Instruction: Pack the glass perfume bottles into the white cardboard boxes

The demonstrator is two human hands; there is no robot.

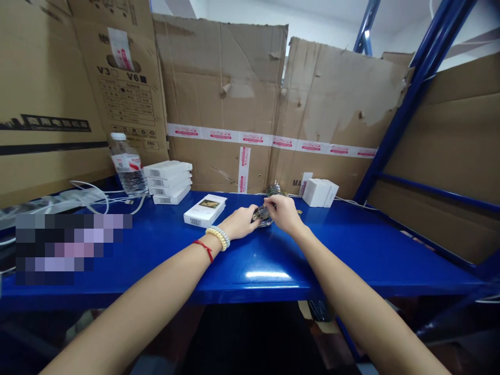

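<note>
On the blue table [242, 265], my left hand [242, 221] is closed on the left side of a dark, shiny packet [263, 215]. My right hand [282, 211] is pinched at the packet's upper right side; what lies between its fingertips is too small to tell. Just behind my right hand sits another shiny, crinkled bundle [275, 188]. A small gold-coloured item [299, 212] lies to the right of that hand. Left of my left hand is a flat white box [205, 210] with a dark picture on top.
Stacked white boxes [169, 182] stand at the back left beside a water bottle [128, 165] and white cables [94, 195]. More white boxes [320, 192] stand back right. Cardboard [222, 104] walls the rear; a blue post [406, 99] rises at right.
</note>
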